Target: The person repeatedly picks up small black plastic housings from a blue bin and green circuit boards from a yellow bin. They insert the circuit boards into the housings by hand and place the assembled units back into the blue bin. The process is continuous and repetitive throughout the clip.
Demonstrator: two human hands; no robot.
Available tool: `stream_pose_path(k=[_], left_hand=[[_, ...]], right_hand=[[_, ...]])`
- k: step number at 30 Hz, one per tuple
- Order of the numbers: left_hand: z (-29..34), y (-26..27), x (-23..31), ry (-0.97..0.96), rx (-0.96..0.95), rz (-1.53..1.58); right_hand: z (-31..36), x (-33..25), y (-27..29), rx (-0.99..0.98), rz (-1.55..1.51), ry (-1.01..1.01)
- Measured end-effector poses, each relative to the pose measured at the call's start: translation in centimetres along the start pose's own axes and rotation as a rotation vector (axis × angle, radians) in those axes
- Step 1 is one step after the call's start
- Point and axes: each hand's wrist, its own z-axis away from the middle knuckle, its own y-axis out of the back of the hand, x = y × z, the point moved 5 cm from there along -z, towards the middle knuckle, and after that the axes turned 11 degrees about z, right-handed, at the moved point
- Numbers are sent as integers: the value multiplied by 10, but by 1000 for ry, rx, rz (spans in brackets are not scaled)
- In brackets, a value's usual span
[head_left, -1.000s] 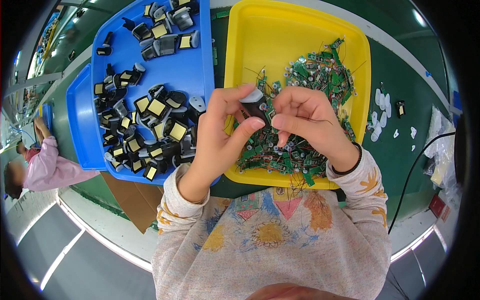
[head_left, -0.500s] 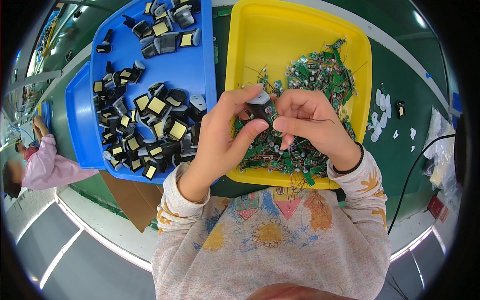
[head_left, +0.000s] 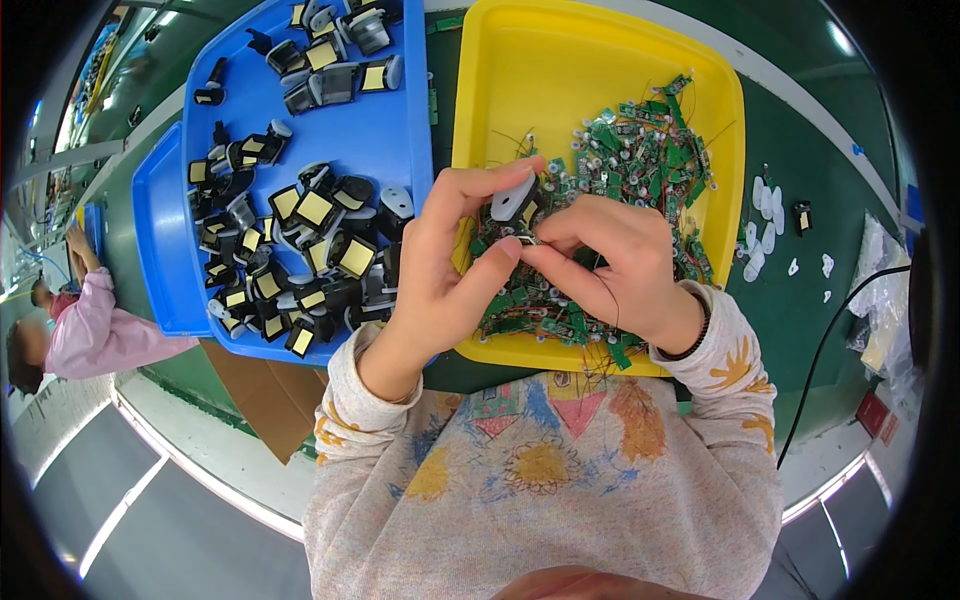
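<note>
Above the yellow tray [head_left: 597,20], my left hand [head_left: 440,262] grips a small black plastic housing with a grey oval cap [head_left: 512,199] between fingertips and thumb. The cap faces up, and the housing is tilted. My right hand [head_left: 612,258] is closed in a pinch at the housing's lower edge, thumb near my left thumb. A small part shows between the two thumbs, perhaps the end of a circuit board; the fingers hide most of it. A thin dark wire trails by the right fingers. Beneath both hands lies a heap of green circuit boards [head_left: 640,150] with wires.
On the left, a blue tray [head_left: 350,135] holds many black housings with pale yellow pads [head_left: 313,210]. White oval pieces [head_left: 768,238] and a lone black part [head_left: 803,217] lie at right, near clear plastic bags [head_left: 880,295] and a black cable [head_left: 822,350]. A person in pink [head_left: 105,325] works far left.
The housing has turned so its grey cap shows more fully. My right hand has shifted slightly, its fingers now curled together at the housing's lower edge.
</note>
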Motion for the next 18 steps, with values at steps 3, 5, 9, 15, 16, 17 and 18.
stream_pose_path(k=[3, 5, 9, 15, 16, 17, 18], left_hand=[[1, 1, 1, 20, 31, 7], [1, 3, 2, 31, 57, -24], [3, 9, 4, -28, 49, -202], [0, 14, 8, -66, 92, -458], [-2, 20, 12, -137, 136, -675], [-5, 28, 16, -206, 183, -893], [-6, 35, 19, -275, 223, -1111]], right_hand=[[0, 3, 0, 3, -83, -37], [-1, 5, 0, -35, -162, -83], [0, 15, -2, -133, -389, -262], [-9, 13, 14, -317, -305, -304], [-16, 15, 25, -305, -200, -258], [-25, 20, 37, -276, -100, -229], [-33, 31, 49, -257, -13, -242]])
